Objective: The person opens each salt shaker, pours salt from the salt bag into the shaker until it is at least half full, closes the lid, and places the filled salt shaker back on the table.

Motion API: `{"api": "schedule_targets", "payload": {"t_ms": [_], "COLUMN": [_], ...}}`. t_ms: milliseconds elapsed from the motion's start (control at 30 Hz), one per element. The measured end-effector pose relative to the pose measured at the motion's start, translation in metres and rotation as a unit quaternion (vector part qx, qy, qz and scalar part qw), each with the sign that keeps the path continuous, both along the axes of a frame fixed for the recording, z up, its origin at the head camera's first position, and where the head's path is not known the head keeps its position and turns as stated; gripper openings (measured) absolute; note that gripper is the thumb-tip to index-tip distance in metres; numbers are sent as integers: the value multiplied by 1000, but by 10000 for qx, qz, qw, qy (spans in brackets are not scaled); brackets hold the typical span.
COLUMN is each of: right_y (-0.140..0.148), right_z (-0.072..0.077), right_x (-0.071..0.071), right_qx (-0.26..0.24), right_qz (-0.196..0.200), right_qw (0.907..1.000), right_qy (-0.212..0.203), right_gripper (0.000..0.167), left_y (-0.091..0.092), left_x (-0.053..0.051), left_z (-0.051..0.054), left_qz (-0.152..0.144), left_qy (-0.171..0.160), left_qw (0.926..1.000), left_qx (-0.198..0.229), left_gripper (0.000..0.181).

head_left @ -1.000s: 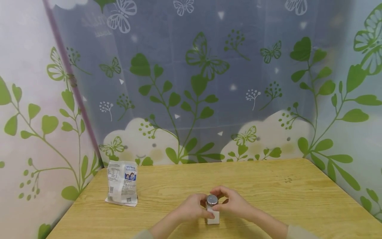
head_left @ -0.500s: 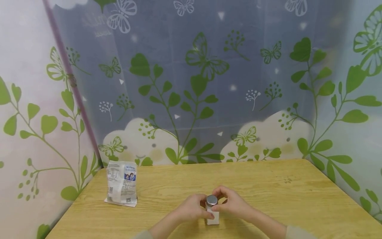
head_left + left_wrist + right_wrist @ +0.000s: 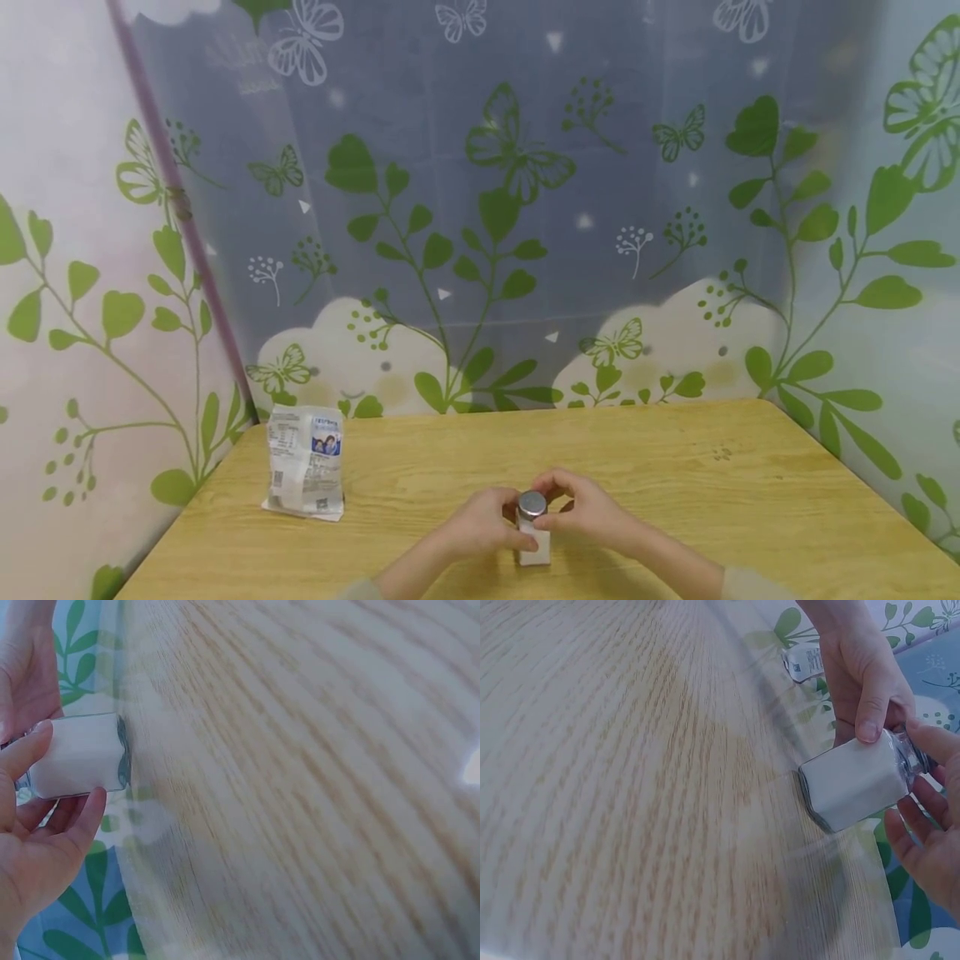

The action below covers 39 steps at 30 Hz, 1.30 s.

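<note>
A square glass shaker [image 3: 536,548] filled with white powder stands upright on the wooden table, its round metal cap [image 3: 532,503] on top. My left hand [image 3: 483,525] grips the shaker's body from the left, thumb across the front; the left wrist view shows this glass body [image 3: 79,754] between thumb and fingers. From the other side, my right hand [image 3: 588,512] pinches the cap with thumb and fingers around its rim. In the right wrist view, the right hand [image 3: 937,840] is at the neck of the shaker [image 3: 855,780], largely covering the cap.
A white printed packet [image 3: 306,462] with a blue picture stands at the left of the wooden table [image 3: 420,467]. Behind and beside the table hang curtains [image 3: 480,208] with leaves and butterflies.
My right fingers shift slightly around the cap's rim between the first two frames, then hardly at all. The left hand and the shaker stay in place.
</note>
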State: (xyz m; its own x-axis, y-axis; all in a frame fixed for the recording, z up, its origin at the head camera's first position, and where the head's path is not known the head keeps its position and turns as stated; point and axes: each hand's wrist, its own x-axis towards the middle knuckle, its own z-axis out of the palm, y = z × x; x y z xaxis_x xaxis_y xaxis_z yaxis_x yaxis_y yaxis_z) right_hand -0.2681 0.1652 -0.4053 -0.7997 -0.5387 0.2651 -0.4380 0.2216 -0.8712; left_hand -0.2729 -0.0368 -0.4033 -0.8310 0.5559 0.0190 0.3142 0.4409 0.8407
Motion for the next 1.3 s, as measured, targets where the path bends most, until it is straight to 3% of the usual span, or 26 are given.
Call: {"api": "schedule_targets", "payload": {"t_ms": [300,467,767,900,1033,1300], "right_y": [1,0,-3,0,2,-2], "right_z": [0,0,-2,-1,-2,-4], "right_x": [0,1,2,3,4,3], "right_qx": [28,-36,-102,-106,-94,-50], "right_qz": [54,176,-178,-13,184,6], "right_qw": [10000,9998,9997,9999,9998,10000], "right_qy": [-8,72,-152,-101,-32,-71], "right_gripper": [42,37,38,44,38,34], "left_y": [0,0,0,1,1,1], "left_x": [-2,-1,0,1,2,1], "left_z": [0,2,3,2,2,0], "left_qz": [-29,-15,-70,-62,-47,-75], "left_qy": [27,-16,-23,19,-50,65], "left_qw": [10000,10000,10000,10000,10000,9999], "left_qx": [26,14,59,9,-43,-57], "left_gripper": [26,26,25,26,28,27]}}
